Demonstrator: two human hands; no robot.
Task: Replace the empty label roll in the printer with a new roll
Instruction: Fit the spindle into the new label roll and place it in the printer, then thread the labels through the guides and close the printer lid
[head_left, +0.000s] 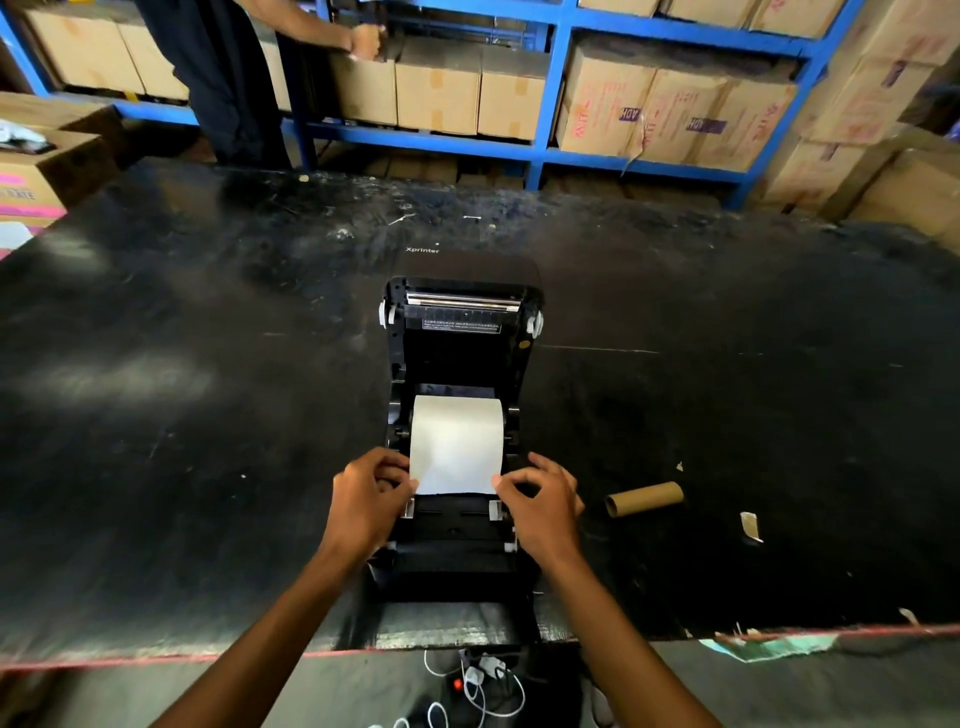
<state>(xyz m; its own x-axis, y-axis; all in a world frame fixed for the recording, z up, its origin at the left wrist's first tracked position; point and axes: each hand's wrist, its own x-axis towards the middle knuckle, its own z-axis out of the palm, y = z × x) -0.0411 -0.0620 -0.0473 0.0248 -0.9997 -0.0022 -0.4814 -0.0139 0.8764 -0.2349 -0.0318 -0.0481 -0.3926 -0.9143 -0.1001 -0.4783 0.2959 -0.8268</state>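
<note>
A black label printer (460, 358) stands in the middle of the table with its lid tipped back and open. A new white label roll (457, 436) sits in its bay, and the paper's free end lies toward me over the front guides. My left hand (369, 499) pinches the paper's left front corner. My right hand (540, 501) pinches the right front corner. The empty brown cardboard core (644, 499) lies on the table to the right of the printer.
The black table (182, 415) is scuffed, with paper scraps (749, 525) at the right. Blue shelves (550, 83) with cardboard boxes (436, 88) stand behind it, where another person (223, 78) reaches in. White cables (483, 686) lie on the floor under the near table edge.
</note>
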